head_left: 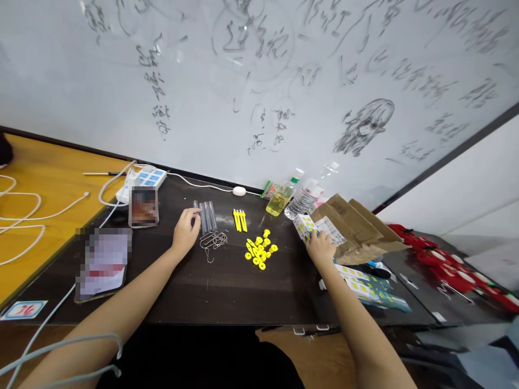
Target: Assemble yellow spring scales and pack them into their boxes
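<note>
My left hand (pixel 185 229) rests on the dark table (pixel 227 292), its fingers curled round the near end of several clear plastic tubes (pixel 206 215). A tangle of thin metal wire hooks (pixel 213 241) lies just right of it. My right hand (pixel 320 246) reaches to the right and grips a printed card with yellow marks (pixel 305 225), next to an open cardboard box (pixel 357 229). Between the hands lie a heap of small yellow plastic parts (pixel 259 251) and a few yellow sticks (pixel 240 220).
More printed cards (pixel 368 286) lie under my right forearm. Two plastic bottles (pixel 298 197) stand by the whiteboard wall. A power strip (pixel 144 181) with white cables, a phone (pixel 142 206) and another device (pixel 103 262) are at left. Red items (pixel 441 262) lie far right.
</note>
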The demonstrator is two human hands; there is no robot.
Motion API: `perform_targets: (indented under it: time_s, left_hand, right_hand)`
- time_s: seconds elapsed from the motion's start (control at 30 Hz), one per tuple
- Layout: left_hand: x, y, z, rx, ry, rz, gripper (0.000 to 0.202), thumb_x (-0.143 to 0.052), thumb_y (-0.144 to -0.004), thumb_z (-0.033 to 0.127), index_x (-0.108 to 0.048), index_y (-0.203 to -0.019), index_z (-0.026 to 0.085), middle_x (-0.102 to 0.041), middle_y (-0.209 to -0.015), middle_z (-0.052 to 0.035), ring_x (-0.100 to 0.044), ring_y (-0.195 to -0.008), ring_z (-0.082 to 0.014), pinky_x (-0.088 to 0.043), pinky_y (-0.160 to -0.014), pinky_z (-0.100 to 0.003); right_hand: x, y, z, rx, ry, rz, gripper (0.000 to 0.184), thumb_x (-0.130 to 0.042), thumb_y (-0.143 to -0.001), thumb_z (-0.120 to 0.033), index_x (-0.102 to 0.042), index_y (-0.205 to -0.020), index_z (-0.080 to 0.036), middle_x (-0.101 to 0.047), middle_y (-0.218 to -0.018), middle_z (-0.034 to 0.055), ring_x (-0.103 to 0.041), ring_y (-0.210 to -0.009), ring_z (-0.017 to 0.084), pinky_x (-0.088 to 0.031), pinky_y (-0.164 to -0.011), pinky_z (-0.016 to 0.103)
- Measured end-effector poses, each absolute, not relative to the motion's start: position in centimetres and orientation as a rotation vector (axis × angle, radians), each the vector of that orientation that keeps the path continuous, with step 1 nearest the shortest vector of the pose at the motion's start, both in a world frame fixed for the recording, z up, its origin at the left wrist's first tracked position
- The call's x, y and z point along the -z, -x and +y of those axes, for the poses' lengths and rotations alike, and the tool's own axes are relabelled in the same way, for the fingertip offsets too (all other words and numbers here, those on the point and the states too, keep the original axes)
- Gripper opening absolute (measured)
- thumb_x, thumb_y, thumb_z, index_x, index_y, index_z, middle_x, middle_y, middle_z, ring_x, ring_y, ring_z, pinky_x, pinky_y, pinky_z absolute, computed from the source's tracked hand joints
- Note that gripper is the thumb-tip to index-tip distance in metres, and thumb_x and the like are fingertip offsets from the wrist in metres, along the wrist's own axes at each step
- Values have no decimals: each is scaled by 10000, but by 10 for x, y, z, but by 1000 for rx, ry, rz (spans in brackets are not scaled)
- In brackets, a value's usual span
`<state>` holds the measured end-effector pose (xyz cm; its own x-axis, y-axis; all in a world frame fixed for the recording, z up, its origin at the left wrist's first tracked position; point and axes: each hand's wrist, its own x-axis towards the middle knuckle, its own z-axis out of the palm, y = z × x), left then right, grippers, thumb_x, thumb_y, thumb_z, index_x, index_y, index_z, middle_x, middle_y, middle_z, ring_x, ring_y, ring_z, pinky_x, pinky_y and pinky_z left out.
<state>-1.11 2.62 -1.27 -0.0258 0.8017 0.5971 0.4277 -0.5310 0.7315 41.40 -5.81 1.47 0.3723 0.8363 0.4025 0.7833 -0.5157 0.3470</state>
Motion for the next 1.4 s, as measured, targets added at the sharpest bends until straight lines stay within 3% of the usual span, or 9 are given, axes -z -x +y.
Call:
perform_targets:
  time_s: [0.4, 0.57, 0.77, 0.9, 1.0, 1.1, 1.2, 1.3, 1.4]
  left_hand:
    - [20, 4, 23, -1426, -2062, 1281, 232, -411, -870, 213, -607, -992, 196, -619, -1014, -60, -609, -919, -198, -453, -844, -323]
    - [20, 3, 22, -1423, -2213, 1231, 224, -402, -882, 207, -603, -982, 193, -633, -1011, -57, -600, -940, -198, -444, -874, -332]
    - [19, 8, 20, -1388, -2345, 1237, 225, -399, -885, 186, -604, -976, 195, -646, -988, -52, -597, -941, -193, -442, -883, -336]
    - [17, 5, 20, -1346, -2396, 1204, 234, -396, -886, 173, -608, -982, 195, -654, -984, -53, -601, -925, -192, -447, -876, -344]
    - [11, 2, 16, -1331, -2470, 1166, 249, -403, -885, 162, -614, -1014, 189, -655, -1006, -62, -594, -960, -196, -442, -897, -355]
    - [4, 0, 9, -1388, -2586, 1145, 310, -413, -893, 165, -583, -1151, 195, -618, -1171, -81, -536, -1127, -212, -378, -1006, -387]
    - [0, -5, 2, -1369, -2778, 1043, 376, -446, -911, 219, -511, -1280, 236, -562, -1287, -83, -458, -1248, -235, -232, -1109, -469]
    - [3, -13, -3, -1202, -2916, 880, 373, -444, -931, 281, -498, -1296, 228, -652, -1028, -76, -583, -1033, -207, -306, -1059, -449]
    - [7, -16, -4, -1064, -2966, 881, 348, -370, -961, 313, -544, -1245, 213, -620, -793, -45, -595, -803, -174, -453, -817, -311]
  right_hand:
    - [-38, -365, -53, -837, -2427, 1780, 349, -433, -923, -329, -567, -1101, -60, -546, -1143, 221, -480, -1092, 332, -380, -884, 466]
    - [-44, -284, 3, -189, -2421, 1987, 344, -548, -901, -340, -537, -1194, -160, -568, -1198, 89, -591, -1021, 204, -516, -857, 417]
    - [-38, -234, 71, 158, -2443, 1913, 351, -553, -900, -339, -535, -1197, -152, -566, -1199, 92, -592, -1021, 202, -517, -859, 412]
    - [-39, -231, 83, 238, -2482, 1856, 271, -575, -875, -298, -601, -1073, -114, -633, -1071, 122, -627, -942, 221, -516, -772, 364]
    - [-47, -234, 71, 105, -2558, 1916, 244, -473, -909, -286, -607, -1041, -131, -648, -1052, 145, -629, -935, 227, -467, -716, 306]
    - [-54, -229, 43, 43, -2590, 2279, 243, -436, -911, -331, -608, -990, -179, -670, -924, 72, -615, -819, 172, -420, -669, 256]
    - [-48, -214, 8, 424, -2285, 2892, 166, -575, -811, -340, -625, -816, -182, -622, -710, -8, -560, -677, 134, -400, -650, 234]
    - [-34, -202, -22, 983, -2009, 3091, 204, -600, -793, -371, -609, -766, -169, -575, -667, -26, -517, -634, 116, -399, -632, 230]
    - [-26, -206, -38, 1219, -2030, 3118, 224, -584, -814, -394, -582, -804, -171, -552, -701, -25, -509, -651, 112, -405, -639, 231]
